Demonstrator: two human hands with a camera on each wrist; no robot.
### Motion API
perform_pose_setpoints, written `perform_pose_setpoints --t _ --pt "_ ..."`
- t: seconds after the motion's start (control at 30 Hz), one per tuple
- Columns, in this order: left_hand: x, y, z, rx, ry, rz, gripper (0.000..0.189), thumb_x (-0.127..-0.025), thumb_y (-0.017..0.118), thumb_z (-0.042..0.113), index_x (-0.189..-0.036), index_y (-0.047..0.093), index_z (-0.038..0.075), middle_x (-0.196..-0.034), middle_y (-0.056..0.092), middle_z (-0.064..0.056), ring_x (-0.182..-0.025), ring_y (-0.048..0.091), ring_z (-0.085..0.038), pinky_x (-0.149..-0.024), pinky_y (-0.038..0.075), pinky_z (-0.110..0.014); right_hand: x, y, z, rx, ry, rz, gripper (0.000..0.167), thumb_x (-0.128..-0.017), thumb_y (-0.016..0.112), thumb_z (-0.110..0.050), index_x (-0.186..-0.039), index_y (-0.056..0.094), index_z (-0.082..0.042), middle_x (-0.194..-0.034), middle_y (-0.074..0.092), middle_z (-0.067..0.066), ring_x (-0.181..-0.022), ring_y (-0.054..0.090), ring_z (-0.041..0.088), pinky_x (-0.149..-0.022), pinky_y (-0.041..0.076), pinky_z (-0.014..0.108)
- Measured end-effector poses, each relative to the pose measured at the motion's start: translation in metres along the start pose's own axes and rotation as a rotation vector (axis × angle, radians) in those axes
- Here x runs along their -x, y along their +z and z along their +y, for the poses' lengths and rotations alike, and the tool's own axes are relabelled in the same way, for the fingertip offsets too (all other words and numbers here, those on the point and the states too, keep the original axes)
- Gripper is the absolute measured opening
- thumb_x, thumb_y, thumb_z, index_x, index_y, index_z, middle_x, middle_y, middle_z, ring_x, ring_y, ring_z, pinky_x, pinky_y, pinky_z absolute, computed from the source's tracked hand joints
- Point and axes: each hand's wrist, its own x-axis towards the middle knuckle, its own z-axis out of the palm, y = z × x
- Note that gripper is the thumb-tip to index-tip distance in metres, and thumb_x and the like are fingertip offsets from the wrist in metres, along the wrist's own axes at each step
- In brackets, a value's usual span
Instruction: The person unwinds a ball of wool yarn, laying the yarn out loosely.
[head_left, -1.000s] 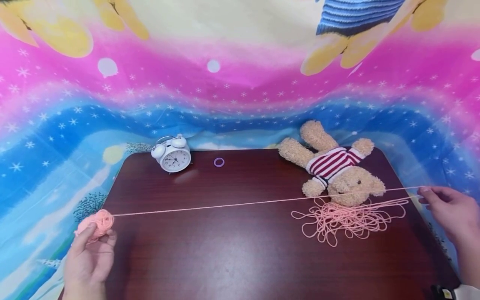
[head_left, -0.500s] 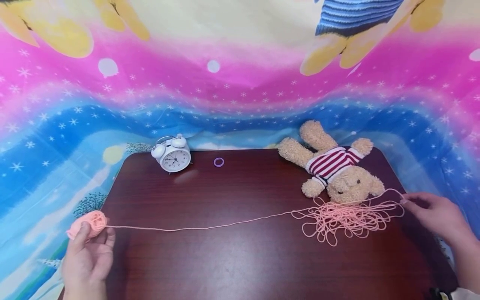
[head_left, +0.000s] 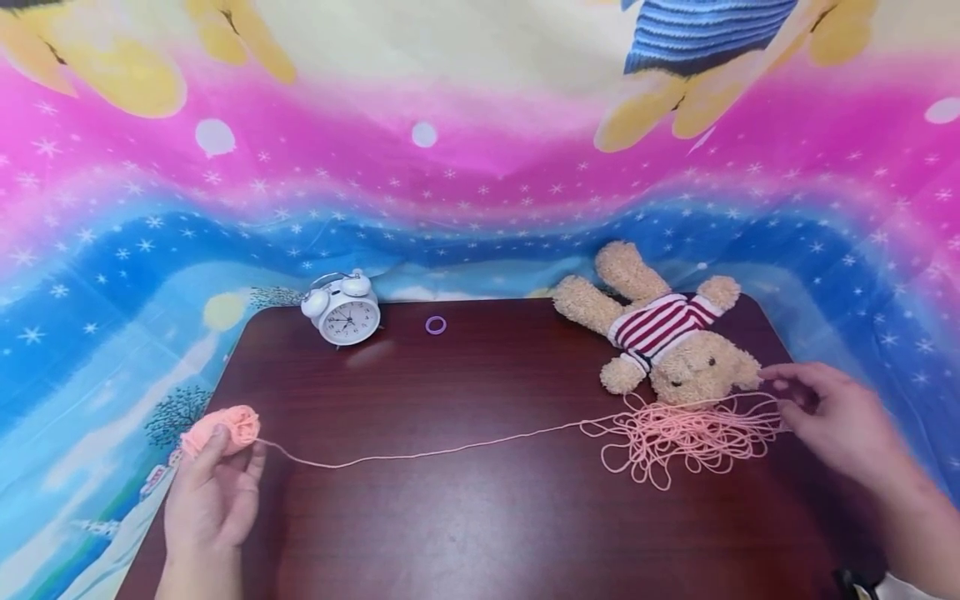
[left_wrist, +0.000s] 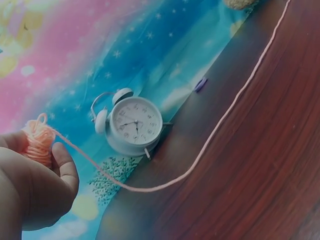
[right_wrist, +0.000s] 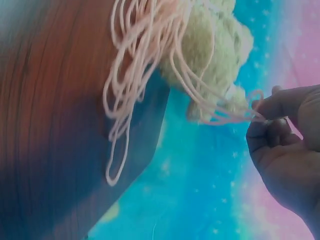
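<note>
In the head view my left hand [head_left: 212, 504] holds a small ball of peach-pink yarn [head_left: 223, 428] between thumb and fingers, over the table's left edge. A slack strand [head_left: 420, 454] runs from that ball across to a loose heap of looped yarn [head_left: 693, 435] on the right. At the heap's right end is my right hand [head_left: 840, 421]. The right wrist view shows its thumb and forefinger pinching several yarn loops [right_wrist: 227, 119]. A plush teddy bear [head_left: 693, 367] in a red-and-white striped sweater lies with its head against the heap.
A white twin-bell alarm clock [head_left: 348, 319] stands at the back left of the dark wooden table [head_left: 465, 383]. Beside it lies a purple ring [head_left: 436, 325]. Patterned cloth [head_left: 495, 175] hangs behind the table and along its sides.
The yarn strand was taut between both hands and now sags onto the table. My right hand has moved left to the heap. My left hand has shifted right with the ball.
</note>
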Motion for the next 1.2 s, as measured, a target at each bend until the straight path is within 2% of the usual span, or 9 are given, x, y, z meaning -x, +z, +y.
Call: perform_pose_setpoints --t 0.2,0.43,0.53,0.7,0.8,0.93,1.03,1.1,1.2 --pt "-0.001 0.010 -0.014 -0.067 -0.003 -0.029 0.023 -0.109 0.043 0.000 -0.126 0.058 0.002 -0.111 0.072 -0.015 -0.099 0.071 -0.025 -0.081 0.058 -0.034 -0.007 0.018 -0.021 -0.040 -0.117 -0.018 0.055 -0.076 0.080 0.011 -0.126 0.070 -0.011 -0.127 0.065 0.009 -0.092 0.060 -0.006 -0.065 0.050 0.012" --pt "-0.001 0.020 -0.030 -0.170 0.001 -0.013 0.021 -0.109 0.045 0.001 -0.126 0.056 0.004 -0.110 0.071 -0.012 -0.097 0.070 -0.022 -0.082 0.060 -0.034 -0.017 0.041 -0.044 -0.063 -0.263 0.004 0.059 -0.071 0.083 0.014 -0.124 0.070 -0.008 -0.132 0.064 0.008 -0.087 0.067 0.013 -0.075 0.052 0.009" --pt "-0.001 0.024 -0.036 -0.173 -0.014 -0.013 0.020 -0.108 0.046 0.000 -0.125 0.056 0.004 -0.109 0.071 -0.011 -0.097 0.070 -0.022 -0.082 0.060 -0.033 -0.020 0.050 -0.052 -0.065 -0.271 0.032 0.055 -0.071 0.085 0.011 -0.121 0.071 -0.008 -0.124 0.065 0.006 -0.084 0.062 0.011 -0.073 0.049 0.009" --pt "-0.001 0.031 -0.042 -0.210 -0.017 -0.007 0.019 -0.108 0.047 0.001 -0.125 0.055 0.005 -0.109 0.070 -0.010 -0.098 0.070 -0.020 -0.081 0.058 -0.030 -0.023 0.066 -0.065 -0.083 -0.281 0.027 0.056 -0.071 0.072 0.019 -0.119 0.071 -0.009 -0.110 0.061 0.003 -0.076 0.048 0.007 -0.061 0.041 0.016" --pt "-0.001 0.035 -0.045 -0.237 -0.020 0.000 0.019 -0.108 0.048 0.001 -0.124 0.056 0.005 -0.109 0.070 -0.009 -0.098 0.069 -0.019 -0.081 0.058 -0.029 -0.023 0.075 -0.073 -0.134 -0.279 -0.046 0.062 -0.071 0.065 0.022 -0.125 0.068 -0.009 -0.117 0.057 0.003 -0.077 0.051 0.010 -0.056 0.043 0.017" --pt "0.000 0.038 -0.048 -0.254 -0.029 0.001 0.018 -0.108 0.048 0.001 -0.124 0.056 0.006 -0.109 0.070 -0.008 -0.097 0.069 -0.018 -0.081 0.058 -0.029 -0.024 0.084 -0.085 -0.238 -0.260 -0.164 0.073 -0.072 0.061 0.025 -0.136 0.062 -0.010 -0.138 0.048 0.010 -0.103 0.065 0.025 -0.070 0.054 0.015" --pt "0.000 0.040 -0.052 -0.257 -0.034 -0.009 0.019 -0.108 0.049 0.001 -0.125 0.055 0.005 -0.109 0.071 -0.009 -0.096 0.069 -0.019 -0.082 0.059 -0.031 -0.025 0.090 -0.095 -0.325 -0.261 -0.211 0.077 -0.072 0.060 0.029 -0.139 0.060 -0.009 -0.147 0.043 0.013 -0.117 0.064 0.039 -0.074 0.057 0.018" --pt "0.000 0.041 -0.054 -0.258 -0.037 -0.014 0.020 -0.108 0.049 0.001 -0.126 0.055 0.005 -0.109 0.070 -0.009 -0.095 0.070 -0.019 -0.083 0.060 -0.033 -0.026 0.094 -0.100 -0.333 -0.279 -0.204 0.074 -0.073 0.062 0.028 -0.138 0.061 -0.008 -0.147 0.045 0.013 -0.110 0.067 0.036 -0.068 0.058 0.022" --pt "0.000 0.043 -0.057 -0.270 -0.041 -0.012 0.021 -0.108 0.049 0.002 -0.128 0.054 0.005 -0.109 0.070 -0.008 -0.095 0.069 -0.019 -0.083 0.060 -0.034 -0.028 0.099 -0.107 -0.291 -0.287 -0.150 0.070 -0.074 0.071 0.023 -0.135 0.063 -0.011 -0.137 0.052 0.008 -0.091 0.065 0.021 -0.060 0.055 0.023"
